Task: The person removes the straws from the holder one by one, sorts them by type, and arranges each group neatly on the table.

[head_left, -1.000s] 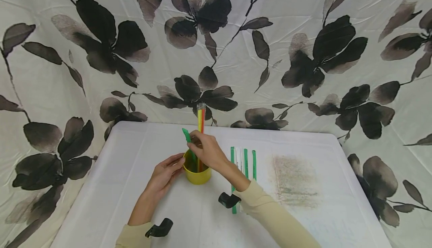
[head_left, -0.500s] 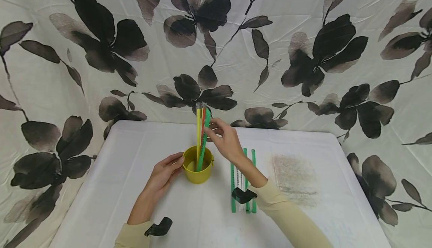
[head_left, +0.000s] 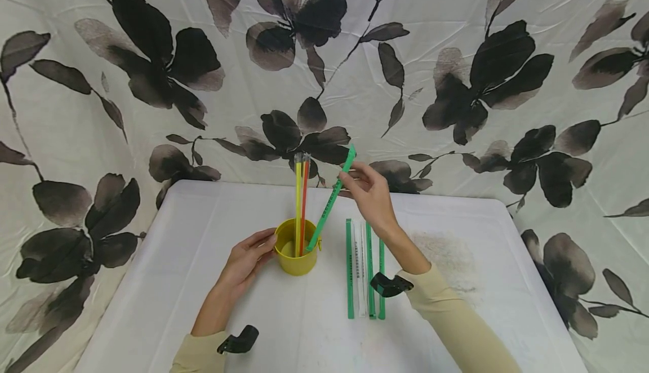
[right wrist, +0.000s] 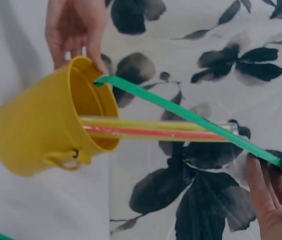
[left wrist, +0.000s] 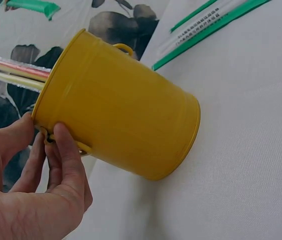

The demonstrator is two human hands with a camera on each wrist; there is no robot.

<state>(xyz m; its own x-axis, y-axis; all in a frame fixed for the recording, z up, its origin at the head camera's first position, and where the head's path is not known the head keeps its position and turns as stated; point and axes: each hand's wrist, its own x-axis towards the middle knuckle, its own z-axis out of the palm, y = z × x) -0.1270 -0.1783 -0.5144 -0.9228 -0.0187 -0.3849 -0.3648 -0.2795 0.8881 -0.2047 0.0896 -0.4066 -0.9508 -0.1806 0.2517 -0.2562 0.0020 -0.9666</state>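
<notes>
A small yellow bucket (head_left: pixel 298 266) stands upright on the white table, with clear-wrapped straws (head_left: pixel 301 204), yellow and red, rising out of it. My left hand (head_left: pixel 245 266) holds the bucket at its left side; in the left wrist view its thumb and fingers pinch the rim beside a small side loop. Between thumb and fingers, my right hand (head_left: pixel 374 197) pinches a green-wrapped straw (head_left: pixel 329 207) near its upper end. That straw slants up to the right, its lower end at the bucket's mouth. In the right wrist view, the green straw (right wrist: pixel 181 111) crosses in front of the other straws.
Right of the bucket, several wrapped straws lie side by side, including a green one (head_left: pixel 350 271) and a white one (head_left: pixel 360 271) with dark print. A brownish stain (head_left: pixel 448 260) marks the tablecloth (head_left: pixel 304 333) further right. Floral fabric (head_left: pixel 324 69) hangs behind the table.
My right hand has moved from over the bucket up and to the right with the green-wrapped straw, which now leans away from the other straws. My left hand has stayed on the bucket.
</notes>
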